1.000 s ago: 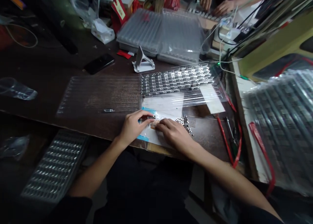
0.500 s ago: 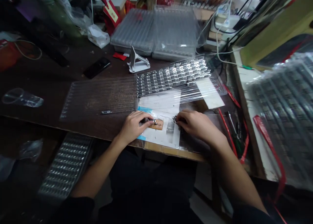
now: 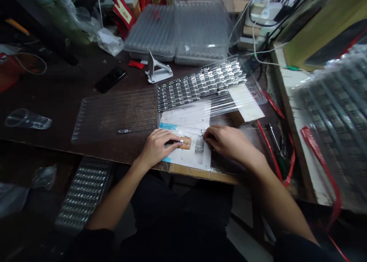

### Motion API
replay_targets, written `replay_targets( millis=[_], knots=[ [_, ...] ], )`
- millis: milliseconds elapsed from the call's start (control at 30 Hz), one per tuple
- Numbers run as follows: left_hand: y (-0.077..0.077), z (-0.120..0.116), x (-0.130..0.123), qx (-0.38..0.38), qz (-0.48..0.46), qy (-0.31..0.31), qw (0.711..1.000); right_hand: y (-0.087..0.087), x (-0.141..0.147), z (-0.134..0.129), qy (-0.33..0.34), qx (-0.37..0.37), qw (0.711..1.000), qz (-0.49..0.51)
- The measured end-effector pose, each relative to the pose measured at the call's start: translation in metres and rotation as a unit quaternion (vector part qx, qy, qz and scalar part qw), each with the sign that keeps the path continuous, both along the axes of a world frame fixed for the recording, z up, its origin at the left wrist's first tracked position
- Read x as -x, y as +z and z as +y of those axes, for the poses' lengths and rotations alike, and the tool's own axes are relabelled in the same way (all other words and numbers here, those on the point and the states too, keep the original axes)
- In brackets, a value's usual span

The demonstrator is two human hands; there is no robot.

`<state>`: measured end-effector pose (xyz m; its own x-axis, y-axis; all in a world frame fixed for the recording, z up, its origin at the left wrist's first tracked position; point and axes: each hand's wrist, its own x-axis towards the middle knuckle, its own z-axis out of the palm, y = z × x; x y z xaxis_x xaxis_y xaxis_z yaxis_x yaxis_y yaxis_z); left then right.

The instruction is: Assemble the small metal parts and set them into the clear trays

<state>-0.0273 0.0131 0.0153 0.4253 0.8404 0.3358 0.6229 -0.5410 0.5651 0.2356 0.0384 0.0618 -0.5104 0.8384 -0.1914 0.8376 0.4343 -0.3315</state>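
A small metal part (image 3: pixel 181 141) is pinched between the thumb and fingers of the left hand (image 3: pixel 156 148), its end presented at the orange block (image 3: pixel 186 143), seemingly so that it is steadied and exposed toward the right. The right hand (image 3: pixel 229 141) is curled low beside loose metal pieces (image 3: pixel 201 135), apparently placed for a short reach; whether any is gripped cannot be told. Beyond the white sheet (image 3: pixel 186 118), rows of similar parts (image 3: pixel 197 84) are laid lengthwise, presumably for order, on the table (image 3: pixel 60 80).
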Motion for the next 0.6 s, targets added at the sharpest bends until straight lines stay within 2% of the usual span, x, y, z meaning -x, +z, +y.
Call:
replay_targets(
  millis=[167,300,467,533,600],
  knots=[
    [0.000,-0.001,-0.001,-0.008,0.006,-0.014,1.000,0.000,-0.003,0.000,-0.033,0.007,0.992,0.119],
    [0.002,-0.002,-0.001,0.007,-0.005,-0.015,1.000,-0.004,0.012,-0.001,-0.010,-0.002,0.978,0.209],
    [0.000,-0.002,0.003,0.000,-0.098,0.131,0.986,-0.017,0.040,-0.009,0.003,0.010,0.970,0.242],
    [-0.002,-0.002,0.003,0.009,-0.062,0.139,0.988,-0.022,0.047,-0.010,-0.002,0.019,0.966,0.258],
    [-0.004,-0.001,0.002,0.018,-0.010,0.119,0.993,-0.027,0.050,-0.010,0.013,0.018,0.959,0.284]
  ],
)
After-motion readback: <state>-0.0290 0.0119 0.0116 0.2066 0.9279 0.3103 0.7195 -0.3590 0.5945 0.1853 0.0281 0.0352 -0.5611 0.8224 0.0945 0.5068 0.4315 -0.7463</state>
